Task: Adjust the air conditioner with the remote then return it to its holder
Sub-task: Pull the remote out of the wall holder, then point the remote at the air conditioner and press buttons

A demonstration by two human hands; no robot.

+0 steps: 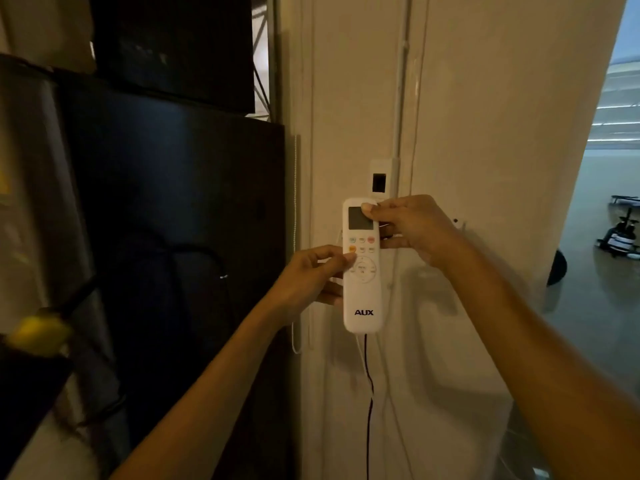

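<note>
A long white plastic remote with the word AUX near its bottom [363, 268] is being held upright in front of a cream-coloured wall [485, 133]. Both hands are closed on it. The left hand [311, 277] is gripping the left side of the remote about halfway down, with the thumb lying across the front by the orange button and the fingers tucked behind. The right hand [412, 226] is pinching the top right part, with the thumb tip pressing on the upper right corner of the small grey screen and the other fingers going round the back.

The remote is showing its face to the camera. Under the screen there are two rows of small round buttons, and below them a round ring of buttons. The left thumb is covering part of the ring.

Just above the remote, a small white box with a dark square hole [380, 180] is sitting on the wall. A thin white pipe cover [401, 81] is running up the wall from it. A thin black cable [369, 393] is hanging down the wall below the remote, next to a white one. Whether the remote is touching the wall cannot be told.

To the left, big dark flat panels [166, 209] are leaning by the wall. At the far right, a grey floor [595, 306] is showing through an opening.
</note>
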